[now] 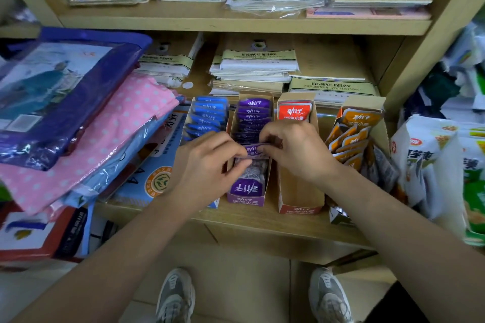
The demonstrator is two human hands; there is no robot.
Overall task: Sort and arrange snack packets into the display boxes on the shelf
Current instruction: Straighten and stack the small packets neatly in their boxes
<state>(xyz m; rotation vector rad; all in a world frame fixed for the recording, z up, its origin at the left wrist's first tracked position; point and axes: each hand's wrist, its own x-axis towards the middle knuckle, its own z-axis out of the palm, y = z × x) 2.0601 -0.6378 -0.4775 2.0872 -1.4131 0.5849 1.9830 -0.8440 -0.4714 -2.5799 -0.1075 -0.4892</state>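
Note:
Four narrow display boxes stand side by side on the wooden shelf (262, 220). The blue box (187, 123) holds a row of blue packets (208, 117). The purple box (245, 200) holds upright purple packets (253, 110) at the back and one lying near its front. Over its middle, my left hand (207, 162) and my right hand (294, 149) both pinch the same purple packet (253, 151) from either side. The red box (299, 208) shows one red packet (294, 111) at the back. Orange packets (351, 136) lean in the orange box (380, 123).
Plastic-wrapped pink and blue fabric items (99, 134) are piled on the left of the shelf. Large white snack bags (425, 160) crowd the right. Stacks of paper pads (257, 68) lie behind the boxes. My shoes (175, 296) stand on the floor below.

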